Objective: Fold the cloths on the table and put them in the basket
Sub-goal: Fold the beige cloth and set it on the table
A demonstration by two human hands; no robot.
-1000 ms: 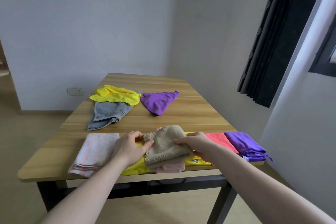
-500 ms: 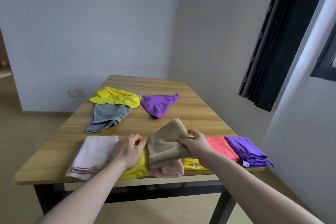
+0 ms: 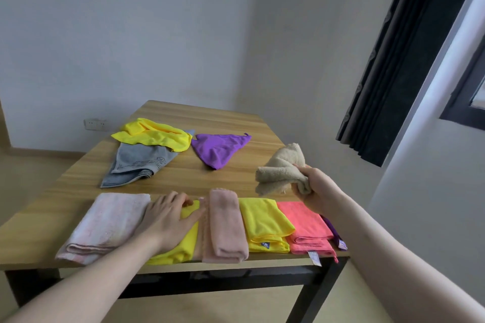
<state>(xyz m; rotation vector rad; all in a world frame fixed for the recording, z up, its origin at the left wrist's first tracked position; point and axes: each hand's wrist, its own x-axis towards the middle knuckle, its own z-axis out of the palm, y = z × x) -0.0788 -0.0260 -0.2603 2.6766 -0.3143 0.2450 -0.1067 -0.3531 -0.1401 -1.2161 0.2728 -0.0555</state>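
Your right hand (image 3: 312,186) grips the tan cloth (image 3: 282,170) above the worktop (image 3: 183,178); your left hand (image 3: 168,220) lies flat on a yellow cloth (image 3: 183,249).

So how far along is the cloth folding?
Partly done: folded cloths line the table's near edge. The right hand holds a beige cloth. The yellow, grey and purple cloths lie unfolded. No basket is visible.

The table (image 3: 210,176) top is smooth, matt wood-grain laminate. The beige cloth (image 3: 279,169) is thick, fluffy terry. The grey towel (image 3: 139,162) is matt woven fabric with a ribbed border. The purple cloth (image 3: 217,148) and coral cloth (image 3: 305,225) show fine, smooth microfibre. The curtain (image 3: 393,65) is dark pleated fabric.
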